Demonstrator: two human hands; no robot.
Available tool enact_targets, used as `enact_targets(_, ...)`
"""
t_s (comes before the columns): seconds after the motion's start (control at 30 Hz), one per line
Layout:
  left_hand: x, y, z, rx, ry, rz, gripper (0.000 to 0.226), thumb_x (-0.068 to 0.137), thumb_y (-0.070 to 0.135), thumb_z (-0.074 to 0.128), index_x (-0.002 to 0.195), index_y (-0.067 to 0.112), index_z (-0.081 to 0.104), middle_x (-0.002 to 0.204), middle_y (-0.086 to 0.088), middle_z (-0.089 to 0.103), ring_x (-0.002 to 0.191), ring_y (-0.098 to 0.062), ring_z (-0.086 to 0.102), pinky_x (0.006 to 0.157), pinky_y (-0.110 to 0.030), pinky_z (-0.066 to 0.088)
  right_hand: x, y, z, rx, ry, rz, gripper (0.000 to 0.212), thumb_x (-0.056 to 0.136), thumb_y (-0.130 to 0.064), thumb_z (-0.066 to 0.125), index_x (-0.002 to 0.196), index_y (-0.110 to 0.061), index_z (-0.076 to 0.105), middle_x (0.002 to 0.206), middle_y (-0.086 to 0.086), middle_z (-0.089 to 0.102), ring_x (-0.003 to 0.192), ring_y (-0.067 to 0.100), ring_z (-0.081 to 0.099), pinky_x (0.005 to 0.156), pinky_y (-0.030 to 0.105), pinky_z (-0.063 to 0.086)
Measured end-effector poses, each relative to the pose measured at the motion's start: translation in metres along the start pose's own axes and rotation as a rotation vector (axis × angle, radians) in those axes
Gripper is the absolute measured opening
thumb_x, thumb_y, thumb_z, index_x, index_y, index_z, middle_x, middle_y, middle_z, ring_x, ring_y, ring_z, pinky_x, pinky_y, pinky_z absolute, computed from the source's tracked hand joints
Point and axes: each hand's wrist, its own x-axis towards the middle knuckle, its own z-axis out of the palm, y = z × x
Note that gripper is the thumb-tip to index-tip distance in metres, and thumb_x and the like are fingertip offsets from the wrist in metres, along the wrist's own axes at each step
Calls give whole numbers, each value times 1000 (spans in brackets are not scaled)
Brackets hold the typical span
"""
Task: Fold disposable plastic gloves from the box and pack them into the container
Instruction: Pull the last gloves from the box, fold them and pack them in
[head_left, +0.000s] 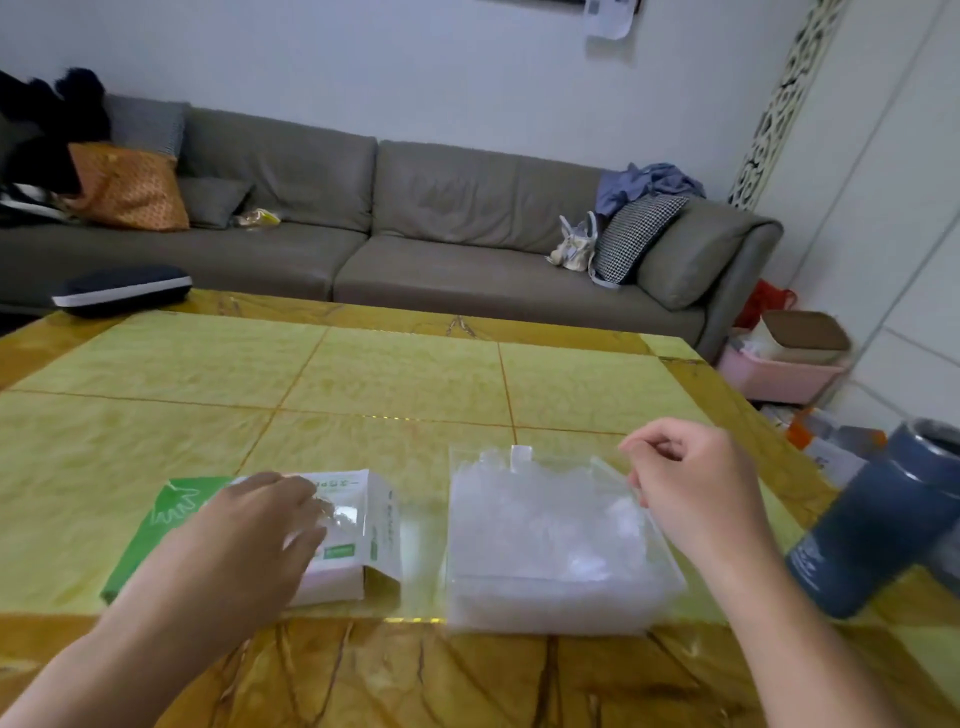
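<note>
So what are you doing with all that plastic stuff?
A person is packing throwaway gloves. The left hand is on the green and white box, its fingers at the clear plastic of a glove at the opening. The right hand hovers with curled fingers over the clear container, which already has crumpled clear plastic in it. Both sit side by side on the yellow table, with a dark blue cup at the right edge.

Home living room: sofa (395, 228), cushions (130, 187)
</note>
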Motion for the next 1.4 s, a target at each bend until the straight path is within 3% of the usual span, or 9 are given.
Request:
enact_targets(0.1, -3, 35, -6, -124, 219, 72, 17, 93, 24, 65, 107, 34, 68, 102, 20, 60, 83, -2, 63, 68, -31, 52, 4, 8, -9, 19, 11, 35, 21, 96, -18, 63, 80, -29, 71, 74, -10, 72, 68, 10, 67, 55, 28, 48)
enact_targets(0.17, -3, 65, -7, -230, 207, 178, 26, 96, 25, 62, 117, 39, 65, 114, 25, 58, 90, 6, 60, 73, -21, 48, 4, 10, -13, -1, 7, 16, 19, 97, -17, 63, 87, -31, 69, 82, -12, 70, 73, 5, 65, 56, 24, 48)
enact_targets(0.27, 1, 108, 6, -177, 117, 313, 48, 103, 42, 44, 150, 42, 37, 153, 25, 29, 137, 1, 36, 109, -25, 39, 0, 7, -13, -83, -75, -103, 24, 97, -13, 63, 97, -37, 67, 93, -17, 64, 77, 2, 62, 59, 18, 50)
enact_targets(0.33, 3, 131, 19, -82, 62, 344, 54, 106, 44, 38, 157, 36, 23, 160, 17, 12, 149, -9, 14, 121, -33, 28, -6, 2, -8, -139, -196, -204, 31, 96, -14, 69, 108, -42, 65, 104, -22, 56, 84, -1, 59, 71, 17, 52)
enact_targets(0.47, 12, 154, 33, 164, -23, 386, 63, 78, 16, 70, 138, 20, 52, 132, -1, 35, 118, -22, 36, 99, -35, 45, -24, -11, 5, -309, -422, -248, 43, 98, -31, 70, 137, -42, 56, 130, -24, 43, 107, 3, 57, 90, 28, 54)
enact_targets(0.7, 20, 168, 42, 298, -210, 272, 41, 100, 24, 49, 139, 20, 39, 132, -6, 36, 124, -25, 40, 89, -30, 45, -25, -7, 16, -516, -562, -216, 64, 97, -37, 66, 155, -43, 40, 155, -12, 40, 138, 20, 49, 104, 40, 47)
enact_targets(1.03, 21, 192, 41, 373, -292, 127, 26, 102, 24, 47, 125, 14, 44, 107, -6, 52, 85, -22, 49, 67, -28, 36, -22, -11, 21, -601, -709, -42, 41, 91, -31, 51, 126, -49, 58, 118, -6, 42, 101, 22, 63, 78, 36, 51)
enact_targets(1.17, 24, 197, 46, 317, -399, 122, 21, 103, 19, 46, 120, 13, 55, 114, -6, 59, 85, -18, 52, 69, -26, 41, -16, -13, 23, -649, -808, 6, 58, 88, -33, 45, 138, -62, 47, 142, -10, 43, 112, 19, 61, 82, 36, 53)
enact_targets(1.4, 42, 181, 56, 105, -512, 14, 11, 98, 22, 50, 100, 17, 40, 89, 2, 45, 68, -8, 45, 51, -22, 32, -6, -22, 25, -743, -936, 26, 64, 91, -31, 45, 149, -58, 42, 164, -8, 30, 131, 23, 55, 103, 42, 50)
